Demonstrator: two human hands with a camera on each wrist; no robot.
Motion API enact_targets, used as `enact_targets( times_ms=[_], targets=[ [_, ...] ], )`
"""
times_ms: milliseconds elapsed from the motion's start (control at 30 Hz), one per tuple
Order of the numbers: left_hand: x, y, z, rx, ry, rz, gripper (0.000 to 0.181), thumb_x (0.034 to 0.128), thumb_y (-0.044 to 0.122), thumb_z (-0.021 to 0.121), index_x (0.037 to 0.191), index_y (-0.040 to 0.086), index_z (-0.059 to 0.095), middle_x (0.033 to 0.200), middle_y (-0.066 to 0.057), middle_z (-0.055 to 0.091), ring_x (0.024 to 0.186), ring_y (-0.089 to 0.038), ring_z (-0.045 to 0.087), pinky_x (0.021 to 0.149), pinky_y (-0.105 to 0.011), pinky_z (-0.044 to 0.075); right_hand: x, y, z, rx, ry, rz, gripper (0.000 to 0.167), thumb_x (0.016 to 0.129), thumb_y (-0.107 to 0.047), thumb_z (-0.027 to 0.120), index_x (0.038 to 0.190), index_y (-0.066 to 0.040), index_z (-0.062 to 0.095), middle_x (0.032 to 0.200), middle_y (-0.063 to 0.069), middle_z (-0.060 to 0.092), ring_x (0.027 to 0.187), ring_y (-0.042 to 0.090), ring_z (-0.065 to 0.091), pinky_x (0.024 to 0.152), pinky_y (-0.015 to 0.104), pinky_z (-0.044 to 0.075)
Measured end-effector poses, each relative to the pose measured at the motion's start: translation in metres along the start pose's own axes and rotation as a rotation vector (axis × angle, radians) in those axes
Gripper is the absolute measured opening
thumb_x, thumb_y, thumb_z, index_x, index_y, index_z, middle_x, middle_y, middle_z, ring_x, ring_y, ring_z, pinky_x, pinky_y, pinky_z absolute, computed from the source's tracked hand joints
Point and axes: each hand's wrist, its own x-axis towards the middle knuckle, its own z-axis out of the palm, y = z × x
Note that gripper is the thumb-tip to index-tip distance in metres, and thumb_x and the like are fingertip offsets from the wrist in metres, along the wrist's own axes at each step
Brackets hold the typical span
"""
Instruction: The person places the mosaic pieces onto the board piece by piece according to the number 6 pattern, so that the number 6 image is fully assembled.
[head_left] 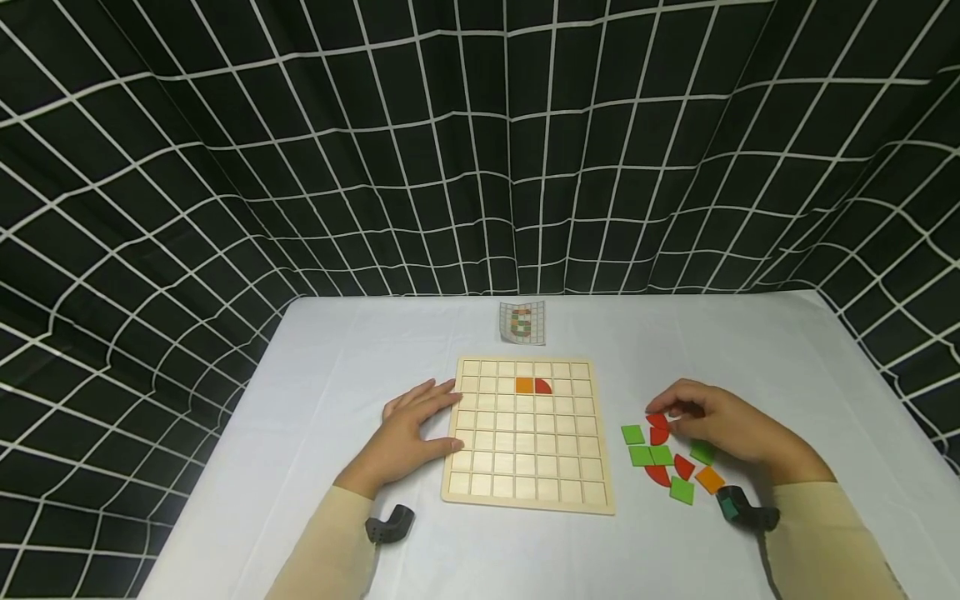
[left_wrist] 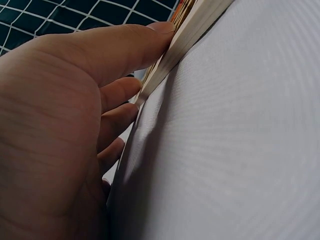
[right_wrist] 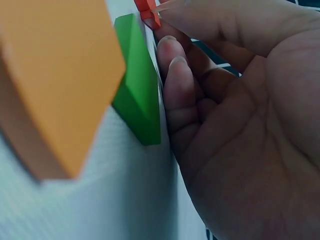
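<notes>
the board [head_left: 525,450] has two tiles [head_left: 524,386], remaining tiles [head_left: 641,456] right of it. my relaxed left hand [head_left: 407,431] touches it; right hand [head_left: 723,421] pinches a red tile [head_left: 657,421].

Five green squares [head_left: 633,435], five red quarter-circles [head_left: 543,386], two orange squares [head_left: 710,479], one gridded board [head_left: 527,442] and one patterned card [head_left: 522,323] are showing.

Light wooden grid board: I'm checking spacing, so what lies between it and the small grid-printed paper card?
Only bare white tablecloth lies between the light wooden grid board and the small grid-printed paper card, in the head view.
</notes>
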Motion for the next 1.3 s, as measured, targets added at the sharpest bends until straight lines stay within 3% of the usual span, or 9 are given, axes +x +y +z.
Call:
enact_targets(
  times_ms=[600, 800, 1033, 1300],
  targets=[
    [0.0002, 0.0005, -0.0005, -0.001, -0.006, 0.002, 0.072, 0.0923, 0.035, 0.09, 0.156, 0.019, 0.062, 0.17, 0.005, 0.043, 0.162, -0.025, 0.024, 0.124, -0.053, 0.01, -0.003, 0.0005, -0.0034, -0.041, -0.001, 0.034, 0.024, 0.095, -0.003, 0.079, 0.118, -0.012, 0.079, 0.111, 0.001, 0.067, 0.102, 0.023, 0.056, 0.085, 0.025, 0.051],
    [0.0001, 0.0009, -0.0012, -0.011, -0.011, -0.001, 0.071, 0.0926, 0.036, 0.09, 0.156, 0.021, 0.062, 0.17, 0.006, 0.042, 0.162, -0.025, 0.023, 0.124, -0.055, 0.009, -0.005, 0.0013, -0.0048, -0.046, 0.0, 0.035, 0.026, 0.095, 0.0, 0.078, 0.12, -0.007, 0.077, 0.113, 0.003, 0.066, 0.102, 0.025, 0.056, 0.083, 0.025, 0.052],
    [0.0007, 0.0004, -0.0006, -0.01, -0.013, -0.009, 0.072, 0.0923, 0.037, 0.09, 0.157, 0.021, 0.062, 0.17, 0.007, 0.043, 0.162, -0.024, 0.023, 0.124, -0.054, 0.009, -0.0039, 0.0007, -0.0041, -0.11, 0.055, 0.095, 0.02, 0.092, -0.007, 0.086, 0.11, -0.009, 0.077, 0.094, 0.004, 0.059, 0.093, 0.026, 0.053, 0.072, 0.028, 0.049],
    [0.0, 0.0004, -0.0006, 0.0, -0.006, -0.013, 0.072, 0.092, 0.036, 0.091, 0.156, 0.021, 0.062, 0.17, 0.007, 0.043, 0.162, -0.023, 0.024, 0.124, -0.054, 0.009, -0.0021, -0.0004, -0.0024, -0.107, 0.063, 0.104, 0.017, 0.092, -0.007, 0.086, 0.106, -0.009, 0.075, 0.092, 0.004, 0.058, 0.092, 0.026, 0.053, 0.071, 0.029, 0.049]
  ],
)
